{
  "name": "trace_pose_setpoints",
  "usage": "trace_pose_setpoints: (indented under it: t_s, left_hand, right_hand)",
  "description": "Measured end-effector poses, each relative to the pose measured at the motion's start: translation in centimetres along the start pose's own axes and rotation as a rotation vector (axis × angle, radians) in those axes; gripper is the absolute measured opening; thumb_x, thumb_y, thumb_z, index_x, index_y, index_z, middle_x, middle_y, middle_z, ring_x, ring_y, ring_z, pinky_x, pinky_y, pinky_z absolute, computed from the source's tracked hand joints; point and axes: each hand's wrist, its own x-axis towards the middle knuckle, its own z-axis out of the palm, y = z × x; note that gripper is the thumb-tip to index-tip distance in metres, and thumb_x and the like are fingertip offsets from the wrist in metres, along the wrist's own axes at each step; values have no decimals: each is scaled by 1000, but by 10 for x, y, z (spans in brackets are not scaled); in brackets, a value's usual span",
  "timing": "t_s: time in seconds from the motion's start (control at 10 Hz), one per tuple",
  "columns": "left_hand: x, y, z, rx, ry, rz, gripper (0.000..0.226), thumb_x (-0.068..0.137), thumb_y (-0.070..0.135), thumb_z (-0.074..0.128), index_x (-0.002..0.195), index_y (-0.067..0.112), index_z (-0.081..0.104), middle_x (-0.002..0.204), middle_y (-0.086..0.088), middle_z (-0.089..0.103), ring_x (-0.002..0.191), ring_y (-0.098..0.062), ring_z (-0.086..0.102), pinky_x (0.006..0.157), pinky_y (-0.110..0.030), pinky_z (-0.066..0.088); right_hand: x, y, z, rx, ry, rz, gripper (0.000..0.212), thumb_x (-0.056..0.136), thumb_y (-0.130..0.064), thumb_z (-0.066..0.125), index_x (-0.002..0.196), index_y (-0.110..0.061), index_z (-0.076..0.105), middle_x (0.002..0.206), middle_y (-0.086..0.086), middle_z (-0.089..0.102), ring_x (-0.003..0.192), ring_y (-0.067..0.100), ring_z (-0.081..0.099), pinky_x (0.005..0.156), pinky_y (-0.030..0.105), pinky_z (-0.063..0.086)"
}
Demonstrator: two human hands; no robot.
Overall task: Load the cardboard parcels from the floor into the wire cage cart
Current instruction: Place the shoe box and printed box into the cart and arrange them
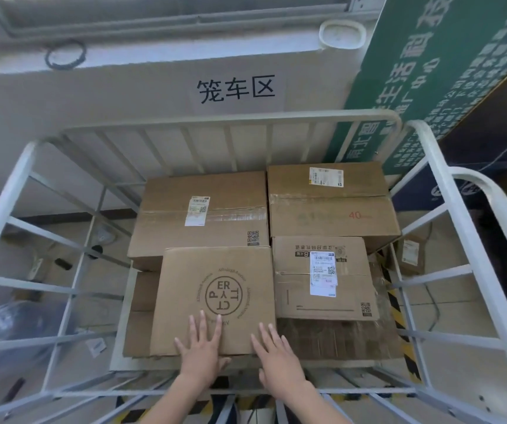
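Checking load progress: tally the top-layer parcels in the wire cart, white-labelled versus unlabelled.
White-labelled: 3 (back-left parcel, back-right parcel, front-right parcel)
Unlabelled: 1 (round-logo parcel)
Total: 4; partly hidden cardboard underneath not counted.

- Site type: indoor parcel depot or courier sorting area.
- White paper wall sign [236, 88] printed in black "笼车区" (cage-cart zone).
- White tubular-steel cage cart [234, 120] holds brown taped cardboard parcels [166, 240] bearing white printed shipping labels [322, 273] and QR codes.
- Large green signboard [429, 71] with white Chinese text, at right.
- Yellow-and-black hazard striping [399, 319] on the floor.
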Motion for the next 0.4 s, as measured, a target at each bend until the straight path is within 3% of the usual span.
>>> trace_pose_setpoints:
  t_s: [0.1,0.4]
  left_hand:
    - [-18,5,-19,-61,23,36,100,89,65,52,155,33,-16,160,-10,-29,147,-36,-25,114,-69,9]
    - [-126,46,-105,-300,326,115,81,95,65,36,158,33,-2,167,-4,-10,152,-26,-15,118,-64,6]
  right_hand:
    - [-13,-1,-21,44,55,24,74,99,-24,41,160,-22,1,167,8,-15,152,31,-16,123,45,2]
    - [-95,-16,-121,90,291,92,70,100,-31,36,160,-22,2,168,11,-6,153,35,-5,123,49,8]
